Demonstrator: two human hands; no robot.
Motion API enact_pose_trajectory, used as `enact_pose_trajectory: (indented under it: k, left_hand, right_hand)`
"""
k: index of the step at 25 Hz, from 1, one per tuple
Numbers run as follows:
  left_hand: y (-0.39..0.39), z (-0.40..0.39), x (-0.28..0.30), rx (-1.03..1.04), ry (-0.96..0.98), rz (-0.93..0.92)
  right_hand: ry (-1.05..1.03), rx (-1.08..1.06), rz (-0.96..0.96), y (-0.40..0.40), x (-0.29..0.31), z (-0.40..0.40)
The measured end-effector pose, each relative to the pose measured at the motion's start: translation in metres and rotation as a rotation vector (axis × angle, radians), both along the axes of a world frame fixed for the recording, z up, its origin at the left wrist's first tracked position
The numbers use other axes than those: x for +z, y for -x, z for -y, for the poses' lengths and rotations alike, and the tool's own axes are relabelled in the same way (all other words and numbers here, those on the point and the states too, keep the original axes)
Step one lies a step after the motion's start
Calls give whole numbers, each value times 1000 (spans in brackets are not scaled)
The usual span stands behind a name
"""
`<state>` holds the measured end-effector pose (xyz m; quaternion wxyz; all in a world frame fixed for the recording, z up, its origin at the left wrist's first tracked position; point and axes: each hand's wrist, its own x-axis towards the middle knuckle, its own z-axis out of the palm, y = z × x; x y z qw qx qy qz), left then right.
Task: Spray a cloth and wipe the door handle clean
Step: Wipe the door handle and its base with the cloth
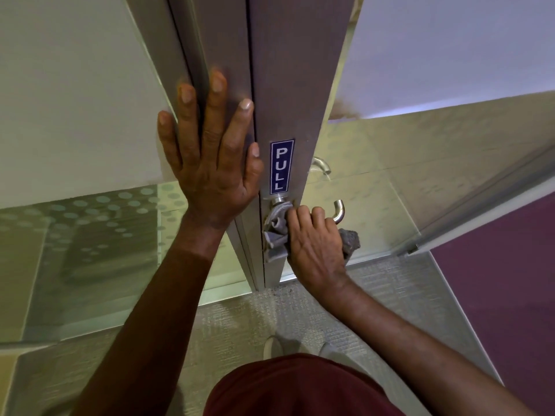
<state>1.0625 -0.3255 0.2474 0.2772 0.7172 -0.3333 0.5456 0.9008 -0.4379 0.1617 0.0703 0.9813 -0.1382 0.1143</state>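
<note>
A brushed-metal door handle [339, 212] sticks out from the grey door edge [288, 85], just below a blue PULL sign [281, 167]. My right hand [315, 244] is closed around a grey cloth [277, 232] and presses it onto the handle; the hand and cloth hide most of the bar, leaving only its curved end and its base showing. My left hand [210, 157] lies flat with spread fingers against the door frame, to the left of the sign. No spray bottle is in view.
A second handle [320, 166] shows behind the door's glass. Frosted glass panels with dots [90, 235] stand at left. A glass door leaf with a metal rail [480, 205] runs to the right. Grey carpet [240, 319] below, purple wall [510, 280] at right.
</note>
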Motion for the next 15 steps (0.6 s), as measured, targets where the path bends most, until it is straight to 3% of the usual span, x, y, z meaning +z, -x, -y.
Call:
enact_pose_trajectory:
  k: [5,9,15]
  left_hand:
    - [4,-2,1,4,-5,-1]
    - [2,-2,3,8,-2,-6]
    - [3,-2,4,-2,-11,-24]
  right_hand:
    - [73,146,8,26,-16,46]
    - [104,112,-26,37,-12,93]
    - [-8,21,-2,37,-2,88]
